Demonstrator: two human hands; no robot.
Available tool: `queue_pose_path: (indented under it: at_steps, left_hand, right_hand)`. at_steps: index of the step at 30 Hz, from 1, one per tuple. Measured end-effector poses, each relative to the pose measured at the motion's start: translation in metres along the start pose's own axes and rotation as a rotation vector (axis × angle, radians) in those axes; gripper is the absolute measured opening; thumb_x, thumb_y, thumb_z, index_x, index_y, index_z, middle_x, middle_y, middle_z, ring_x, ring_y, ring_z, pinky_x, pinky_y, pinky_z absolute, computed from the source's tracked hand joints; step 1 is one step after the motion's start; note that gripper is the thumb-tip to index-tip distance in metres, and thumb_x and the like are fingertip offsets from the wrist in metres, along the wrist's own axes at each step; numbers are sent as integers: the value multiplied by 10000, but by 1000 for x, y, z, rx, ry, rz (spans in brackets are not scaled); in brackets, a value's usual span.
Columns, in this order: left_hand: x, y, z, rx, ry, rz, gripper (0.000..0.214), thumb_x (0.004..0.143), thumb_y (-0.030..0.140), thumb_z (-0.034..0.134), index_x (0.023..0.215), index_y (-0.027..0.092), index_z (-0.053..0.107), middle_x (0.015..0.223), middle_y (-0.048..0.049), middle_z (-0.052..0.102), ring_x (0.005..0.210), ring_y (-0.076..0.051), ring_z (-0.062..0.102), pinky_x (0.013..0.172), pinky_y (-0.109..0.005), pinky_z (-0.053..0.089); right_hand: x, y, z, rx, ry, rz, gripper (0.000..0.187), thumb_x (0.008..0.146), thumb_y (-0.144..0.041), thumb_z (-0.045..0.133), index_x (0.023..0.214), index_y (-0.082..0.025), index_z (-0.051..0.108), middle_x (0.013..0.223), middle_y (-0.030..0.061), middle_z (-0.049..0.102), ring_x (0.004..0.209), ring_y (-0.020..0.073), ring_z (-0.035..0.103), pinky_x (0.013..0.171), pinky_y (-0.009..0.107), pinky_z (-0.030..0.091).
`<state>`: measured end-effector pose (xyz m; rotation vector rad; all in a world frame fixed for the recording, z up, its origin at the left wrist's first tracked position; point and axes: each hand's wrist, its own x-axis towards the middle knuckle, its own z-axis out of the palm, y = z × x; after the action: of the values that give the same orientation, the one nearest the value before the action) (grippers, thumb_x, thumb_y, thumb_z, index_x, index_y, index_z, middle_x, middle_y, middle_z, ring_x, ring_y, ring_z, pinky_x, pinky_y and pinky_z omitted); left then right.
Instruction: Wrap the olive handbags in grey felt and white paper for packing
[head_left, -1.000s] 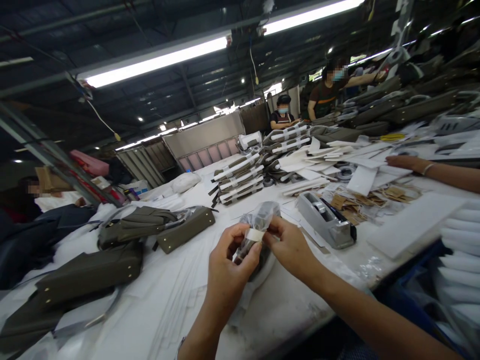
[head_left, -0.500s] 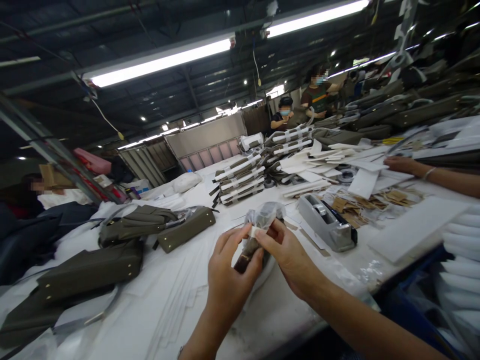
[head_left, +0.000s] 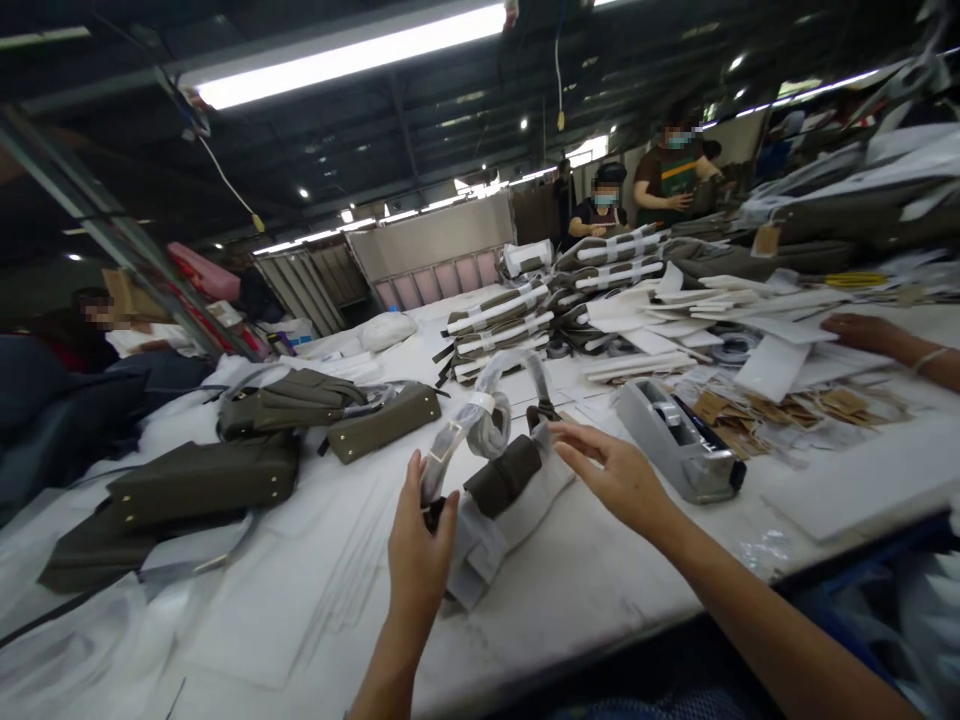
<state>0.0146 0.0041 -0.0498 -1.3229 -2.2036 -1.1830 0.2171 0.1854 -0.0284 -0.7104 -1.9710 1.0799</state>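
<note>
My left hand [head_left: 417, 548] pinches the lower end of a plastic-wrapped bag handle [head_left: 480, 412], which arches up from a small olive bag part [head_left: 504, 478] lying on white foam wrap [head_left: 480, 540] on the table. My right hand [head_left: 611, 470] hovers just right of the handle's other end, fingers stretched out and apart, holding nothing. A band of white tape circles the wrapped handle near its top.
A grey tape dispenser [head_left: 679, 440] sits right of my right hand. Olive bags [head_left: 202, 480] lie at the left, wrapped bags [head_left: 499, 325] are stacked behind. White sheets and brown tags [head_left: 772, 405] cover the right side, where another person's hand [head_left: 862, 332] rests. Masked workers stand at the far end.
Both hands were pinching the taped plastic wrap together. Now the right hand has let go and opened, the left holds the handle's lower end, and the wrapped handle stands up as an arch.
</note>
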Motion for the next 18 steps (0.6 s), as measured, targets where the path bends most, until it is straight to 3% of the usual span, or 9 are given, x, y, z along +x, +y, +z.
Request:
queue_pose_path:
  at_steps: [4,7,11,14,18]
  left_hand:
    - [-1,-4,10,290,119,233,659,925,329,599,1515,234,319,1520,-160,423,1429,-330,358,1160,-556,310]
    - [-12,6,31,395,-60,390,692,909,323,623,1521,235,310,1563,-158,354,1462,-326,290,1177,-550,285]
    - [-27,-4,69,494,-417,303,948,730,432,801,1521,232,317,1572,-183,320,1447,-384,299,1122,-586,362]
    - [-24,-26,90,582,-467,210,953,713,303,812,1521,311,306,1562,-144,361,1417,-367,367,1115,-586,366]
    - [-11,-39,101,650,-474,185,930,777,107,677,1540,364,213,1540,-106,410,1380,-303,435,1128,-505,375]
  right_hand:
    - [-22,34,9,-83,-134,48,287,910,-418,578,1054,-241,752,1080,58,747,1020,252,686,952,403,525]
    - [-39,53,22,-74,-217,35,292,932,-417,557,1039,-236,759,1048,63,751,1005,256,684,926,405,522]
    - [-54,74,33,-54,-266,-2,283,946,-399,541,1011,-240,766,995,66,751,955,245,685,896,373,518]
    - [-61,94,36,-66,-288,-13,280,954,-392,521,973,-250,761,958,58,748,915,224,690,863,327,530]
    - [-68,122,41,-91,-224,-54,271,956,-391,509,947,-260,746,968,46,751,917,203,702,864,279,545]
